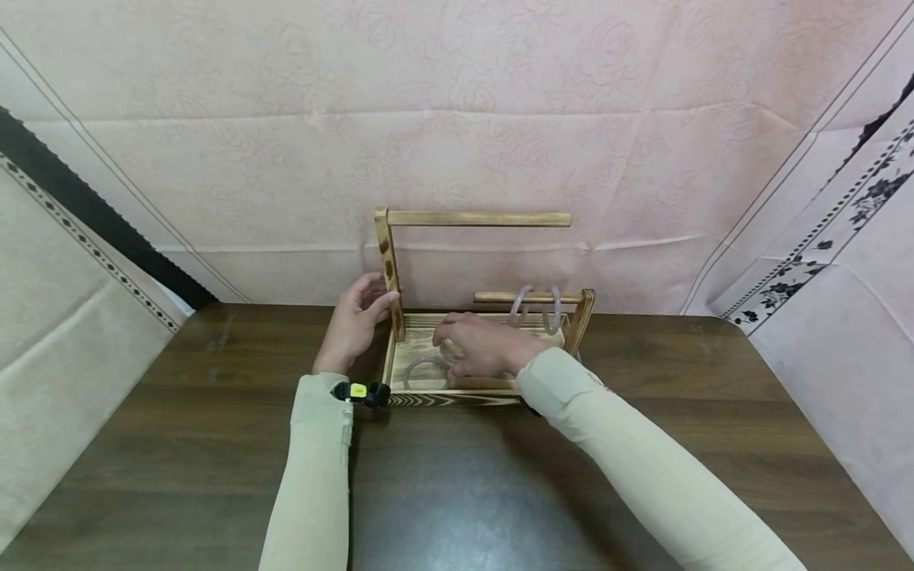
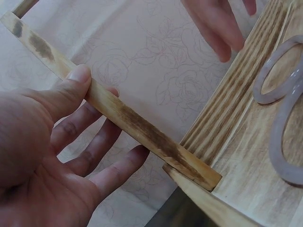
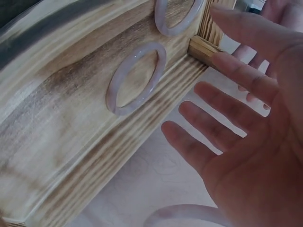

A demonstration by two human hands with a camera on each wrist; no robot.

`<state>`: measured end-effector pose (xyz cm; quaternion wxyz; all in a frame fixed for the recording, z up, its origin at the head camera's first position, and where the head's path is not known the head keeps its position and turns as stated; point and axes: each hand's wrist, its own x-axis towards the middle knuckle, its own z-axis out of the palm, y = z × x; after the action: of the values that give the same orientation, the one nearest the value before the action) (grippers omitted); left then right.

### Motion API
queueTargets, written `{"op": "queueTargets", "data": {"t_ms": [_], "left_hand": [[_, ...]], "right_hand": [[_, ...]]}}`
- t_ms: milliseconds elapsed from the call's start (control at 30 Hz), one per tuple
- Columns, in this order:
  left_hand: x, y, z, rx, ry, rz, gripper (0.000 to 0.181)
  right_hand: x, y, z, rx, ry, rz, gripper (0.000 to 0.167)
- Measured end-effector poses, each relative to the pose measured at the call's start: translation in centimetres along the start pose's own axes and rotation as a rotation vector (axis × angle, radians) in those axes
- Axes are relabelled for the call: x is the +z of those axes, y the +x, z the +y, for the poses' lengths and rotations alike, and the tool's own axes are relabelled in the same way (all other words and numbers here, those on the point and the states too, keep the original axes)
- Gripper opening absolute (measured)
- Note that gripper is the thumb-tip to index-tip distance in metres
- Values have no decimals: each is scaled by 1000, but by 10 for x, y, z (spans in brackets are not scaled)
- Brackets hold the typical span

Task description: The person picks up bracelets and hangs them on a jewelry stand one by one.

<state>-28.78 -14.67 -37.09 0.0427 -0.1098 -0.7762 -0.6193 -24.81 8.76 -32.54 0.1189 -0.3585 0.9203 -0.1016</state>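
Note:
My left hand (image 1: 357, 321) pinches the left upright post (image 1: 389, 262) of a wooden stand, thumb on one side and fingers behind. In the left wrist view this post (image 2: 128, 120) meets the tray's corner. My right hand (image 1: 485, 345) is over the wooden tray (image 1: 450, 400) with fingers spread and fairly straight, and nothing shows in its grasp in the right wrist view. Pale translucent bangles lie in the tray: one bangle (image 1: 407, 374) shows left of the right hand, and two appear in the right wrist view, the nearer bangle (image 3: 117, 79) lying flat.
A long upper bar (image 1: 478, 218) runs rightward from the left post. A shorter lower bar (image 1: 493, 297) joins the right post (image 1: 581, 321), with two bangles (image 1: 557, 309) hanging on it. Behind the brown table (image 1: 250, 444) hangs a pale rose-patterned cloth (image 1: 457, 79).

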Motion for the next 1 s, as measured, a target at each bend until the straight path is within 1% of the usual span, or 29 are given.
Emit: {"op": "queueTargets", "data": {"t_ms": [233, 433, 567, 767, 833, 1000], "left_hand": [[-2, 0, -2, -11, 5, 6, 41], [-2, 1, -4, -7, 11, 6, 42], [-2, 2, -6, -9, 4, 6, 42], [-1, 1, -5, -8, 6, 5, 43], [-1, 2, -5, -3, 5, 3, 42], [0, 2, -3, 1, 12, 5, 39]], "right_hand": [[7, 8, 0, 29, -3, 31, 50], [12, 14, -1, 56, -22, 41, 51], [15, 20, -1, 74, -24, 31, 51], [19, 27, 1, 138, -21, 1, 54], [19, 28, 1, 154, -22, 0, 56], [20, 31, 2, 174, -11, 7, 56]]}}
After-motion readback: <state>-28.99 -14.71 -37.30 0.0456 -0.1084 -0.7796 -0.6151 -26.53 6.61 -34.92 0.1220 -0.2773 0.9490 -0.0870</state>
